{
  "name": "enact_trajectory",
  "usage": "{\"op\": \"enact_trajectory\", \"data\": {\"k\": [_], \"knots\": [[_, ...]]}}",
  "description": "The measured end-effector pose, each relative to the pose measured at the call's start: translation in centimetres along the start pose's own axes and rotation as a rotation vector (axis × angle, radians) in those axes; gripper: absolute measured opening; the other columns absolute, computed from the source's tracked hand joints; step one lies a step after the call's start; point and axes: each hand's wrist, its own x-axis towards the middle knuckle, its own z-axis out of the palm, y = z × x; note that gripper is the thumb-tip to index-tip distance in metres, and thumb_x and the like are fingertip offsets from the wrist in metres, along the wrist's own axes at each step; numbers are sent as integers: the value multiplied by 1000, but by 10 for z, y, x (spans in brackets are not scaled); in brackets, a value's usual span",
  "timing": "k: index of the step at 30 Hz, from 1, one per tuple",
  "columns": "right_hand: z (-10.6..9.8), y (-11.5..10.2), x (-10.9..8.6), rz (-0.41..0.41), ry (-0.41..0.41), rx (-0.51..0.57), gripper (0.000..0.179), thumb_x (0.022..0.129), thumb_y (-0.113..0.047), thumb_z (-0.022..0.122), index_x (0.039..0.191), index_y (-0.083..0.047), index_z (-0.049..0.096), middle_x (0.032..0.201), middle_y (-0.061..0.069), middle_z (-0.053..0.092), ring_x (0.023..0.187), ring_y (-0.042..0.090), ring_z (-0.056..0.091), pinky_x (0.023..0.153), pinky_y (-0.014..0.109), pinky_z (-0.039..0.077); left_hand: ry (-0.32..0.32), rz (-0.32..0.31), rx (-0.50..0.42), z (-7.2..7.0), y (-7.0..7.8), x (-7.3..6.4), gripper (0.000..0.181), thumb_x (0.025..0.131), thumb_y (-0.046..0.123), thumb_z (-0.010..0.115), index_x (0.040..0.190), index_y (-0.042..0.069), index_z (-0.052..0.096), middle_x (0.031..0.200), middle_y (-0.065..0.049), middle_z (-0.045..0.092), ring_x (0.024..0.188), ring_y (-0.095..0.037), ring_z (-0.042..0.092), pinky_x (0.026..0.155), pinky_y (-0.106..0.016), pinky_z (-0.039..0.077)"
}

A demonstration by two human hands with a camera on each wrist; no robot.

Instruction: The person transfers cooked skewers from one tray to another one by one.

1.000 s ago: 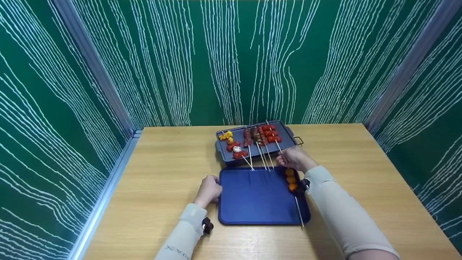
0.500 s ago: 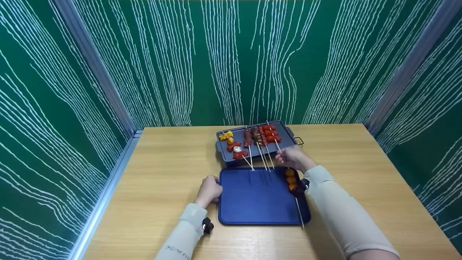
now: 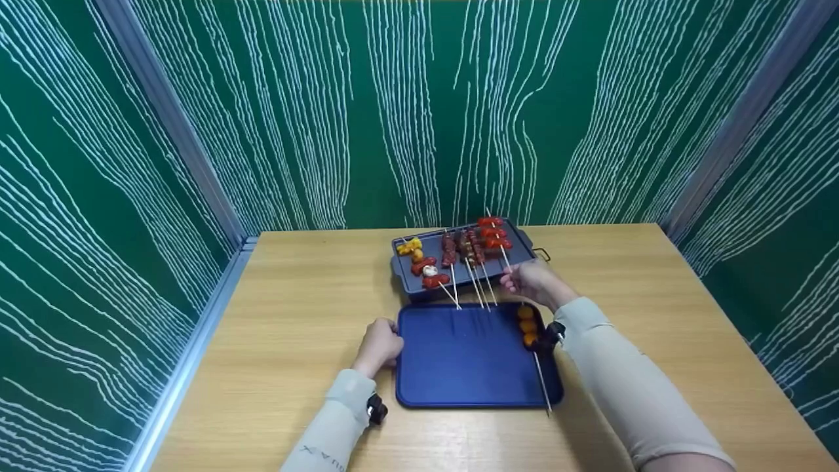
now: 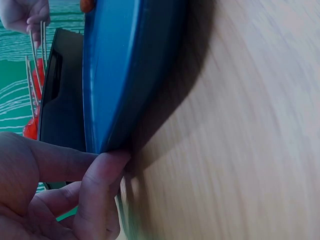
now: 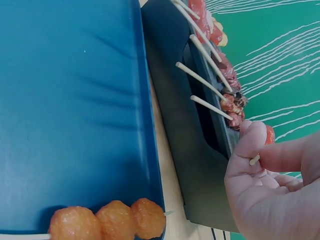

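Observation:
My right hand (image 3: 534, 282) pinches the stick end of a skewer of red sausages (image 3: 495, 233), whose food part hangs over the right side of the dark grill (image 3: 518, 252). In the right wrist view the stick's tip pokes out between thumb and fingers of the right hand (image 5: 270, 175). My left hand (image 3: 380, 344) pinches the left rim of a blue tray (image 3: 472, 367); the left wrist view has its thumb and finger at the tray's corner (image 4: 107, 135). Along the tray's right side lies a skewer of orange balls (image 3: 527, 326), partly hidden behind the right wrist.
Several more skewers lie on the grill: dark meat ones (image 3: 448, 249) in the middle, and mixed ones with a sausage (image 3: 436, 280) at the left. Their sticks overhang the tray's far edge. A wire handle (image 3: 541, 254) sticks out from the grill's right side. Green patterned walls (image 3: 393, 111) enclose the wooden table (image 3: 308, 295).
The red sausage skewer has risen off the grill surface, its far tip now higher, lifted by my right hand. The left hand and the tray stay put.

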Motion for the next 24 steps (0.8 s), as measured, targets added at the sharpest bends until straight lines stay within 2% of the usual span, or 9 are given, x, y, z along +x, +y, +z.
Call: {"op": "enact_trajectory", "data": {"k": [4,6,9,12,16,20,24], "knots": [[1,-5,-4,5,-4,3,21,104,11,33,114,6,51,76,2,66,66,9,61,62,19,54,1,-5,3,3,-8,8,14,86,0,54,85,11,63,79,-6,62,58,-20,68,44,-34,61],[1,-8,-7,11,-6,5,21,104,11,34,114,5,51,76,1,67,66,10,61,63,20,55,0,1,3,3,-8,7,14,85,0,54,84,11,63,78,-5,61,58,-19,68,44,-33,61],[1,-10,-10,12,-12,8,20,105,10,35,114,5,52,76,1,67,65,10,62,63,21,56,-8,0,5,1,-2,2,17,85,-1,51,78,13,58,74,-4,58,54,-18,65,42,-31,59],[3,-12,-13,7,-10,12,20,105,10,36,115,5,52,76,2,67,65,10,62,62,20,56,2,19,1,-4,12,-14,20,83,-4,49,73,11,57,70,-4,56,50,-18,64,41,-30,58],[3,-15,-16,8,-3,18,21,105,9,36,119,6,52,78,3,67,67,10,63,63,21,57,33,40,23,-10,29,-34,20,84,-6,50,75,8,61,69,-4,57,47,-16,63,40,-28,57],[1,-17,-20,14,-6,16,20,105,9,37,119,4,51,79,3,68,67,10,65,65,21,59,50,34,43,-10,33,-38,19,86,-6,50,80,6,64,71,-4,58,50,-15,62,41,-26,56],[-1,-18,-25,14,-25,5,18,105,8,38,115,0,50,81,3,69,69,10,67,67,22,61,51,42,36,-10,32,-35,19,84,-6,50,83,4,66,72,-6,59,49,-16,63,40,-26,56]]}}
